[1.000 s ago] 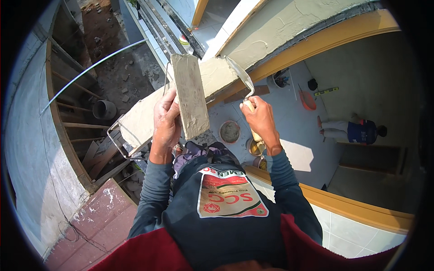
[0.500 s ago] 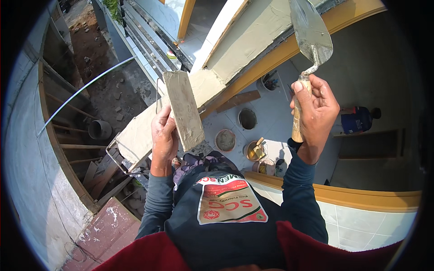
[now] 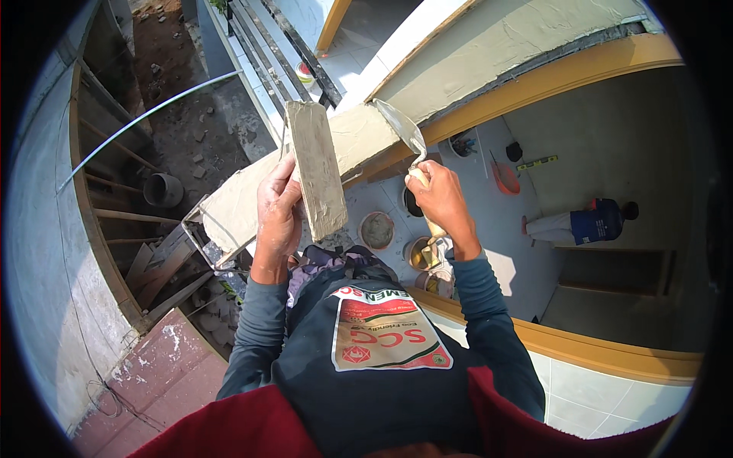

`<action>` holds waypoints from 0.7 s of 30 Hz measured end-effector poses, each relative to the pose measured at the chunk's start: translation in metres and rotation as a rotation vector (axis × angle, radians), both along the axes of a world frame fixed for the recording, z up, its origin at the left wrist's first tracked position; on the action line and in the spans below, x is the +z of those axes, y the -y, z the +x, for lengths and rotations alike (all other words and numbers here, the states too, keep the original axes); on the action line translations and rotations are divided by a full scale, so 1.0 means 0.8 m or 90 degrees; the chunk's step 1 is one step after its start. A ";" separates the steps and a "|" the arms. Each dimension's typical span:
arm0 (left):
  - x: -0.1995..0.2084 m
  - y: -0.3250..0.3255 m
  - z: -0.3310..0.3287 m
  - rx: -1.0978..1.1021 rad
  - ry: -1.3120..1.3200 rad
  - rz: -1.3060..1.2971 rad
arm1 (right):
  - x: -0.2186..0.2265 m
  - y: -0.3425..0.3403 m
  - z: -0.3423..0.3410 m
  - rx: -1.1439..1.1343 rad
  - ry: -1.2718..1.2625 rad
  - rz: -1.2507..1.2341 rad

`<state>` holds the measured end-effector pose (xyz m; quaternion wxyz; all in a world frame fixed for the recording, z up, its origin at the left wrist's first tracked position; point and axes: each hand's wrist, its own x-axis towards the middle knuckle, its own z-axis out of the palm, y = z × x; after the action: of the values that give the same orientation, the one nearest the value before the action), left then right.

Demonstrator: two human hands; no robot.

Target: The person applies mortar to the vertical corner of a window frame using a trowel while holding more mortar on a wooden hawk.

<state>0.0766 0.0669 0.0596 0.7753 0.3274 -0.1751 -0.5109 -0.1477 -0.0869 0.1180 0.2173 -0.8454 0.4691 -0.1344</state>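
Observation:
My left hand (image 3: 276, 210) grips a long rectangular plastering float (image 3: 321, 172) from its side. A layer of beige mortar covers the face of the float, and its handle is hidden. In my right hand (image 3: 447, 206) is the handle of a pointing trowel (image 3: 405, 126). The trowel's metal blade lies at the inner corner where the plastered ledge (image 3: 347, 141) meets a plastered wall strip (image 3: 458, 69); whether it presses on the plaster I cannot tell. Some grey-white smears show on my left hand.
An orange-yellow frame (image 3: 565, 72) runs beside the wall strip. Below stand a mortar bucket (image 3: 362, 230), other buckets and a reddish basin (image 3: 506, 182). A person (image 3: 599, 221) is in the room at right. At left are a pale hose (image 3: 145, 114) and a grey bucket (image 3: 163, 190) lower down.
My right hand has come down and left with the trowel, from raised at the upper right to the ledge corner. My left hand keeps the float nearly in place. More of the person shows.

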 end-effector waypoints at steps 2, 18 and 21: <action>-0.001 0.003 -0.002 0.002 -0.004 -0.005 | -0.008 0.009 0.002 0.041 -0.022 -0.074; -0.011 0.013 -0.005 -0.030 -0.002 -0.038 | 0.240 -0.042 0.012 -0.185 0.313 -0.029; -0.004 0.016 -0.008 -0.043 -0.001 -0.048 | 0.261 -0.049 0.019 -0.199 0.378 -0.164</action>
<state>0.0702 0.0542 0.0561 0.7695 0.2915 -0.2049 -0.5300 -0.1329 -0.0475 0.3269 0.2126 -0.7080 0.4885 -0.4636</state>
